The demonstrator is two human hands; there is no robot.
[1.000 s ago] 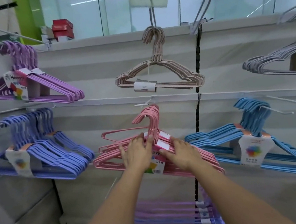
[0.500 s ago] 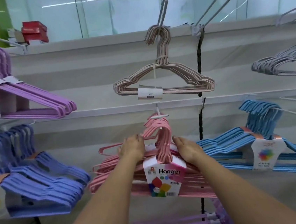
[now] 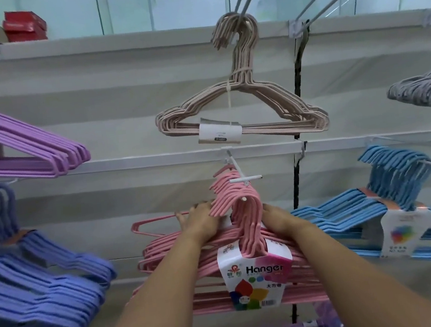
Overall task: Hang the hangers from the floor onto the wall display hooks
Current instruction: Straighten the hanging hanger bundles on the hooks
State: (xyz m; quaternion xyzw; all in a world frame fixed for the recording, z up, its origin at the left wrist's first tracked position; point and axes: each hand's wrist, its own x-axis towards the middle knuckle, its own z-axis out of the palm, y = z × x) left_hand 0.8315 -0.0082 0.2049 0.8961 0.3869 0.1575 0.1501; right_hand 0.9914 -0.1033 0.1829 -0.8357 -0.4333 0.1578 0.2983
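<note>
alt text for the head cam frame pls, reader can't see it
Both hands, left hand and right hand, hold a bundle of pink hangers whose hooks sit over a white wall hook. Beige hangers hang above, purple and blue bundles at the sides.

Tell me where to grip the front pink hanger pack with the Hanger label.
Probably grip the pink hanger pack by its sloping shoulders, either side of the bunched neck, coming from the front below, where the left hand and right hand sit now; the label covers its middle.
</note>
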